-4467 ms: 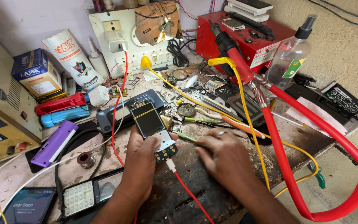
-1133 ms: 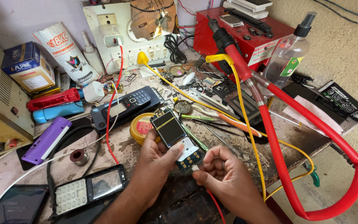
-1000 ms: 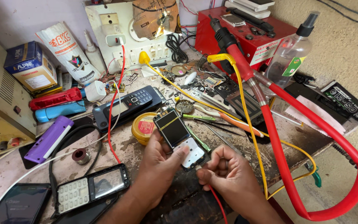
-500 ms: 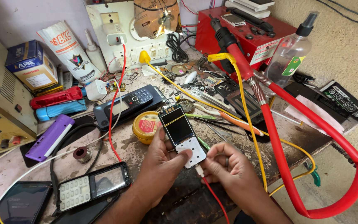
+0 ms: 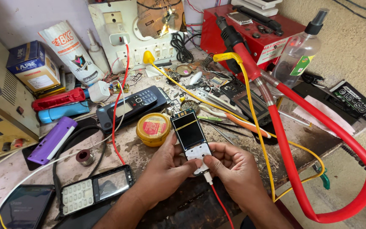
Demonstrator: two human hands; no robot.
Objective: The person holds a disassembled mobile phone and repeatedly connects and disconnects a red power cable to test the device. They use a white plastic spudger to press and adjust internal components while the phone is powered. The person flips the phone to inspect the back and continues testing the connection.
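A small bare phone board with a dark screen and a white keypad area (image 5: 189,136) is held up over the bench, screen toward me. My left hand (image 5: 166,168) grips its left edge and lower part. My right hand (image 5: 233,166) pinches the white plug of a red cable (image 5: 221,203) at the bottom end of the board, thumb on the keypad area. Just left of the board sits a round yellow tin with a red label (image 5: 153,129).
A black keypad phone (image 5: 130,107), a phone front housing (image 5: 95,191), a purple case (image 5: 52,139), a solder spool (image 5: 84,157), and tweezers and tools (image 5: 225,116) litter the bench. A red hose (image 5: 293,161), red box (image 5: 250,29), spray bottle (image 5: 298,48), and switchboard (image 5: 136,34) stand behind.
The board rose from the bench into both hands and turned more upright. My right hand closed in from the side and now holds the red cable's plug at its bottom end.
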